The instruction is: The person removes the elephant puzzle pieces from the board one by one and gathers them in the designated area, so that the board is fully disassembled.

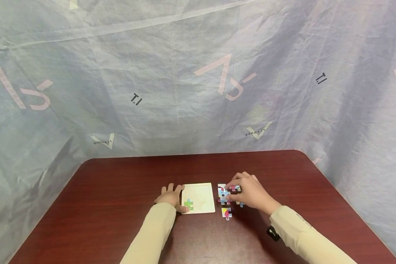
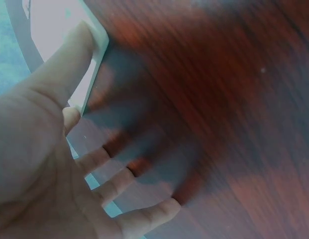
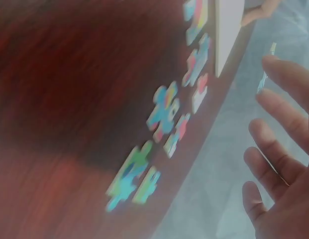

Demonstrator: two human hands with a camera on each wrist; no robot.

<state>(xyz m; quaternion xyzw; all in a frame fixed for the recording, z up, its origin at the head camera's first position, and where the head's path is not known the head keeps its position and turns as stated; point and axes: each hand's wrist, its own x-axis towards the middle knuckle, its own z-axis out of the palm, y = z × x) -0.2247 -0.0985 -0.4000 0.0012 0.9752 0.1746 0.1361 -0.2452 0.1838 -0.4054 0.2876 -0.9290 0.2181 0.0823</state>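
A pale square puzzle tray (image 1: 201,196) lies on the table, with a green puzzle piece (image 1: 189,206) in its near left corner. My left hand (image 1: 169,197) rests at the tray's left side, fingers spread. Its thumb (image 2: 74,50) lies over the near corner, and the index finger touches the far corner. Right of the tray, my right hand (image 1: 250,191) pinches a puzzle piece (image 3: 261,83) between thumb and index finger, seen edge-on in the right wrist view. Below that hand are several loose pieces (image 3: 164,112), partly hidden by it in the head view.
One yellow and pink piece (image 1: 226,212) lies nearest the front, close to the tray's right side. The dark red wooden table (image 1: 118,205) has rounded far corners. A grey printed cloth (image 1: 171,121) hangs behind and along both sides. A black device (image 1: 273,233) sits under the right sleeve.
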